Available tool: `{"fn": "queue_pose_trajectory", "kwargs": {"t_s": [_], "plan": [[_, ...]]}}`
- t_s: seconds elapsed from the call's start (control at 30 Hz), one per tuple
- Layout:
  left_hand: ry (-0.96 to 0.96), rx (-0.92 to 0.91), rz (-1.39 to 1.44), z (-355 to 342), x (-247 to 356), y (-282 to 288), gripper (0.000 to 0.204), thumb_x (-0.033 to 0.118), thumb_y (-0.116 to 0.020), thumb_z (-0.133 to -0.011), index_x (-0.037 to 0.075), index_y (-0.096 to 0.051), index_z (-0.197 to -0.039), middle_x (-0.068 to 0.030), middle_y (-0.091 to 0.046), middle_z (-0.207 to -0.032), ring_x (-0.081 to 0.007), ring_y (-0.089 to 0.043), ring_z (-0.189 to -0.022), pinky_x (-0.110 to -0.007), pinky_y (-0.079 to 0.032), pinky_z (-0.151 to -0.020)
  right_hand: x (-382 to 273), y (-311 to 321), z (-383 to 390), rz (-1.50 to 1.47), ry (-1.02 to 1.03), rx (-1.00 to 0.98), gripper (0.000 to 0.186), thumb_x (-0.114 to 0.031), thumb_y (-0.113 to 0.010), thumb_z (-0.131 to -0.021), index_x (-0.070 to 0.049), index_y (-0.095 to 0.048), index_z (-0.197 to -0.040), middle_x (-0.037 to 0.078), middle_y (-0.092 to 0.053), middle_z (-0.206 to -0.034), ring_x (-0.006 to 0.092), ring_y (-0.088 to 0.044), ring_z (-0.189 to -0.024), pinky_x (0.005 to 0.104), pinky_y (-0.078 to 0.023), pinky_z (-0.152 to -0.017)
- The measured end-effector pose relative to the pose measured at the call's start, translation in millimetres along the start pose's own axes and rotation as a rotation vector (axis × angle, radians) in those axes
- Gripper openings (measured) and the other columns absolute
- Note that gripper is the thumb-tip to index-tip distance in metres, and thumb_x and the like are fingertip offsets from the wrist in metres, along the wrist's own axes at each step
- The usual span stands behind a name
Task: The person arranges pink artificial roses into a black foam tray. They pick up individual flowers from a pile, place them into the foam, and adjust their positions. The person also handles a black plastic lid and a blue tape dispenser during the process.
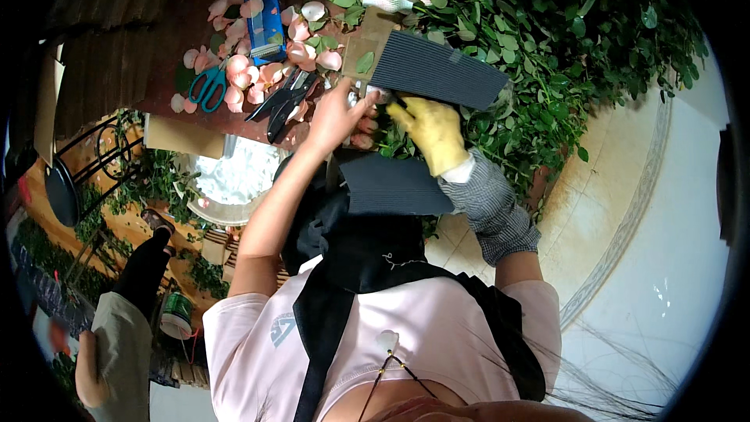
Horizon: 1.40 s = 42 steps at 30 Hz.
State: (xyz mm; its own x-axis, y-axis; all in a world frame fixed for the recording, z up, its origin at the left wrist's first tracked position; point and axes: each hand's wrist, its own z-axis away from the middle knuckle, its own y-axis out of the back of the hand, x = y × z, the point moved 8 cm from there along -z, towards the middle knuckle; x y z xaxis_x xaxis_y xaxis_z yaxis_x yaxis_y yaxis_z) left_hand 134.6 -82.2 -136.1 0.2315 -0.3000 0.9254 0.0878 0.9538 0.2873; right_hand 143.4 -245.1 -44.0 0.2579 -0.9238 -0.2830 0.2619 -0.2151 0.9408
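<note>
My bare left hand (336, 114) reaches up to a small pale bundle (373, 95) just below a dark ridged board (437, 69), its fingers closed on something partly hidden. My right hand (428, 131), in a yellow glove with a checked sleeve cover, curls its fingers beside the same bundle; what they hold is unclear. Pink rose heads (362, 134) show beneath my left hand. A second dark ridged panel (394, 187) lies at my waist, below both hands. Black pruning shears (277, 105) lie left of my left hand.
Leafy stems (539, 39) with white netted buds (387, 1) cover the right and back. Blue scissors (209, 87), a blue tool (266, 35) and loose petals lie on the table (160, 47). A bowl of white pieces (230, 184) sits left below. Another person (125, 336) is at lower left.
</note>
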Motion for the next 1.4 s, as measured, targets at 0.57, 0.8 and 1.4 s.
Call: {"fn": "queue_pose_trajectory", "kwargs": {"t_s": [0.57,0.8,1.4], "plan": [[0.064,-0.086,-0.202,3,-38,9,0.031,0.028,-0.069,-0.091,0.000,-0.063,-0.103,-0.0216,-0.071,-0.092,-0.0341,-0.070,-0.087,-0.043,-0.053,-0.078,29,-60,-26,0.468,-0.028,-0.059,0.040,-0.041,-0.072,-0.085,-0.014,-0.072,-0.114,0.010,-0.068,-0.119,0.0310,-0.063,-0.111,0.0468,-0.051,-0.094],[-0.013,0.081,-0.284,3,-2,7,0.027,0.029,-0.066,-0.093,0.003,-0.069,-0.092,-0.0233,-0.069,-0.084,-0.0420,-0.068,-0.079,-0.049,-0.053,-0.070,54,-79,-22,0.350,-0.136,-0.070,0.038,-0.039,-0.073,-0.082,-0.013,-0.074,-0.110,0.009,-0.069,-0.116,0.0305,-0.065,-0.106,0.0466,-0.051,-0.091],[0.392,-0.043,-0.030,115,-103,101,0.031,0.024,-0.059,-0.101,-0.005,-0.069,-0.096,-0.0069,-0.067,-0.075,-0.0118,-0.060,-0.070,-0.030,-0.049,-0.066,-29,8,16,-0.357,0.217,-0.143,0.024,-0.026,-0.068,-0.091,-0.012,-0.070,-0.111,0.011,-0.073,-0.092,0.0302,-0.070,-0.078,0.0419,-0.056,-0.071]]}}
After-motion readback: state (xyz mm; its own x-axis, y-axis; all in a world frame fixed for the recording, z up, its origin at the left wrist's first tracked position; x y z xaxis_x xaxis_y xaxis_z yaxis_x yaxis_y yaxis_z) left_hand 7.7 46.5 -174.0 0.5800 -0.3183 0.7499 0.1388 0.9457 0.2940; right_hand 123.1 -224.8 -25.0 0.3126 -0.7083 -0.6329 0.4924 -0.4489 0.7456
